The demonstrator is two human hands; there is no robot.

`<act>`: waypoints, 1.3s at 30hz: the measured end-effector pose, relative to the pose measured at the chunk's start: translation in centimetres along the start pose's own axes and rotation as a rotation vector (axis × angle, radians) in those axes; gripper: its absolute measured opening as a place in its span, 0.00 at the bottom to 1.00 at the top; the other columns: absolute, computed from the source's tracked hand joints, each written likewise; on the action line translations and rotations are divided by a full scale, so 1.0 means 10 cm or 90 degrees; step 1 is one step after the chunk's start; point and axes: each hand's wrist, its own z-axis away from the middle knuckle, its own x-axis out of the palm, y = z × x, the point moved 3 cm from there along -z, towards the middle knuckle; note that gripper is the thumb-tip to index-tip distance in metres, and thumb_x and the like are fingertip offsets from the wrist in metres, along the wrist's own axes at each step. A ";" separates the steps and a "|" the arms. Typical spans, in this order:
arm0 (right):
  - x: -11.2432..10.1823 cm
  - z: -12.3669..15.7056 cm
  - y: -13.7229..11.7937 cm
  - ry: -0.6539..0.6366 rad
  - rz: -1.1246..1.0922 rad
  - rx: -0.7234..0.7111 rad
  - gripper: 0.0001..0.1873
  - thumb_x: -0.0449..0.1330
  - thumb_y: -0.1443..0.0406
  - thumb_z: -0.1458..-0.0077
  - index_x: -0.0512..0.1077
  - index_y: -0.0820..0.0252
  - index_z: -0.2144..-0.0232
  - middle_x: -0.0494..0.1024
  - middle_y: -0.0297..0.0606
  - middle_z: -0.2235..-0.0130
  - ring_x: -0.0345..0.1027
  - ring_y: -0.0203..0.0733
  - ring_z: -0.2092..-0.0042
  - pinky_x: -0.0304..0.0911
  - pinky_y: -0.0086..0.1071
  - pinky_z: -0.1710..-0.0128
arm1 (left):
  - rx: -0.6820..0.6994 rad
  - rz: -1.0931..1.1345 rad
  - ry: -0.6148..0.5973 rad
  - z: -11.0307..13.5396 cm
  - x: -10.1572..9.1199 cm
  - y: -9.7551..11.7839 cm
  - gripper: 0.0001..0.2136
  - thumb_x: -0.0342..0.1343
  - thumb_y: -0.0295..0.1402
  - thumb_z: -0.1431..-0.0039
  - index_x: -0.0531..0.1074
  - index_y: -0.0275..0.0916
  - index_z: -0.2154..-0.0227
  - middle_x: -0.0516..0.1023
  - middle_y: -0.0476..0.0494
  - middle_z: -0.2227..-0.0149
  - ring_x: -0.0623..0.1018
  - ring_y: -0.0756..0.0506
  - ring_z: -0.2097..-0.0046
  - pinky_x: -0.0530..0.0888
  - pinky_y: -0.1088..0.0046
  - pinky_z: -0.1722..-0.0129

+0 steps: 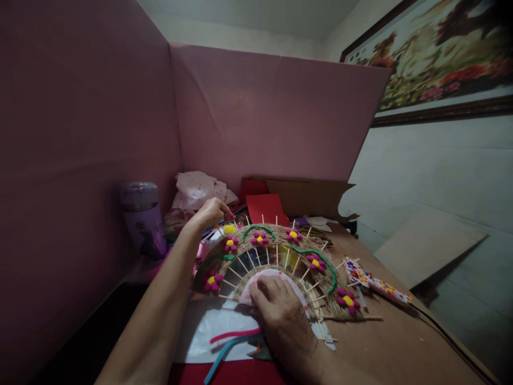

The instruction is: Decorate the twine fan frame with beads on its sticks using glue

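A half-round woven craft piece (276, 256) lies on the brown table (401, 347). It has jute twine wound over wooden sticks, pink clay flowers with yellow centres, and green clay stems. My right hand (280, 310) presses flat on its pale centre, fingers spread. My left hand (210, 213) reaches to the far left rim of the piece, fingers pinched together near a yellow clay lump (230, 229); what they pinch is hidden.
A purple bottle (142, 216) stands at the left by the pink board wall. Red paper (266, 208), a cardboard box (308, 195) and crumpled cloth (198, 190) lie behind. A patterned tool (377, 283) lies right. Pink and blue clay strips (232, 339) rest on white paper.
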 end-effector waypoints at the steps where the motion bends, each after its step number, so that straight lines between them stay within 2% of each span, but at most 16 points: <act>1: -0.01 0.00 0.00 0.007 0.001 -0.003 0.10 0.50 0.68 0.43 0.70 0.62 0.61 0.70 0.47 0.61 0.62 0.46 0.60 0.62 0.42 0.61 | -0.001 -0.002 0.001 0.00 0.00 0.00 0.17 0.46 0.20 0.63 0.79 0.35 0.73 0.78 0.45 0.76 0.74 0.50 0.72 0.66 0.81 0.76; 5: -0.01 0.00 0.00 0.001 -0.005 0.003 0.09 0.52 0.67 0.43 0.69 0.62 0.62 0.70 0.46 0.61 0.62 0.46 0.60 0.62 0.41 0.62 | 0.007 0.003 0.008 -0.01 -0.01 -0.03 0.18 0.46 0.20 0.64 0.79 0.36 0.73 0.78 0.46 0.76 0.74 0.51 0.72 0.66 0.80 0.75; 7: -0.02 -0.01 0.00 -0.019 -0.017 0.009 0.09 0.55 0.65 0.46 0.69 0.62 0.61 0.70 0.45 0.61 0.61 0.47 0.60 0.61 0.41 0.61 | -0.007 0.002 0.035 -0.03 -0.02 -0.07 0.17 0.47 0.21 0.63 0.78 0.36 0.71 0.79 0.46 0.74 0.74 0.50 0.71 0.66 0.80 0.75; 11: -0.06 -0.01 0.00 -0.037 -0.037 0.023 0.15 0.60 0.66 0.50 0.68 0.63 0.58 0.70 0.45 0.60 0.61 0.47 0.59 0.61 0.42 0.59 | -0.025 -0.020 0.153 -0.03 -0.09 -0.06 0.14 0.52 0.27 0.60 0.78 0.36 0.68 0.79 0.45 0.72 0.74 0.49 0.70 0.64 0.79 0.76; 14: -0.12 -0.02 -0.01 -0.007 -0.052 0.016 0.14 0.57 0.67 0.47 0.67 0.62 0.57 0.70 0.45 0.59 0.60 0.48 0.58 0.59 0.44 0.56 | -0.007 -0.043 0.231 0.01 -0.16 0.05 0.11 0.53 0.34 0.57 0.77 0.35 0.73 0.76 0.45 0.76 0.72 0.50 0.73 0.62 0.78 0.77; 18: -0.17 -0.01 0.00 0.045 -0.069 0.009 0.11 0.53 0.67 0.45 0.69 0.61 0.59 0.71 0.43 0.59 0.60 0.46 0.57 0.56 0.45 0.53 | 0.004 -0.098 0.308 0.07 -0.25 0.22 0.14 0.53 0.42 0.55 0.74 0.35 0.77 0.74 0.46 0.78 0.69 0.50 0.75 0.61 0.77 0.77; 22: -0.18 -0.01 0.00 0.065 -0.084 0.007 0.11 0.52 0.69 0.45 0.69 0.60 0.60 0.71 0.42 0.60 0.61 0.45 0.57 0.55 0.44 0.53 | 0.056 -0.086 0.260 0.07 -0.20 0.32 0.11 0.54 0.39 0.55 0.73 0.34 0.76 0.74 0.47 0.77 0.69 0.51 0.74 0.61 0.78 0.76; 26: -0.19 -0.01 -0.01 0.070 -0.085 0.003 0.09 0.51 0.69 0.45 0.70 0.59 0.64 0.71 0.41 0.62 0.61 0.44 0.59 0.56 0.43 0.55 | 0.139 -0.056 0.144 0.06 0.00 0.48 0.08 0.52 0.28 0.57 0.75 0.35 0.74 0.75 0.48 0.75 0.71 0.51 0.72 0.63 0.79 0.73; 29: -0.18 -0.01 0.00 0.056 -0.086 0.002 0.07 0.52 0.68 0.45 0.70 0.59 0.67 0.71 0.40 0.62 0.60 0.44 0.58 0.55 0.43 0.55 | 0.190 -0.074 0.073 0.09 0.18 0.65 0.08 0.53 0.27 0.57 0.76 0.35 0.75 0.76 0.46 0.75 0.72 0.50 0.71 0.65 0.78 0.71; 33: -0.17 -0.01 0.02 0.027 -0.099 0.005 0.06 0.53 0.68 0.46 0.70 0.59 0.67 0.71 0.39 0.61 0.60 0.43 0.58 0.55 0.42 0.55 | 0.247 -0.179 0.049 0.16 0.34 0.81 0.09 0.52 0.26 0.58 0.77 0.37 0.76 0.77 0.44 0.74 0.72 0.47 0.67 0.66 0.75 0.67; 39: -0.17 -0.02 0.02 0.016 -0.088 -0.003 0.06 0.53 0.68 0.46 0.70 0.60 0.69 0.70 0.39 0.62 0.59 0.43 0.59 0.56 0.41 0.57 | 0.265 -0.260 0.024 0.19 0.45 0.86 0.09 0.51 0.27 0.56 0.77 0.39 0.76 0.77 0.44 0.73 0.70 0.46 0.66 0.64 0.72 0.61</act>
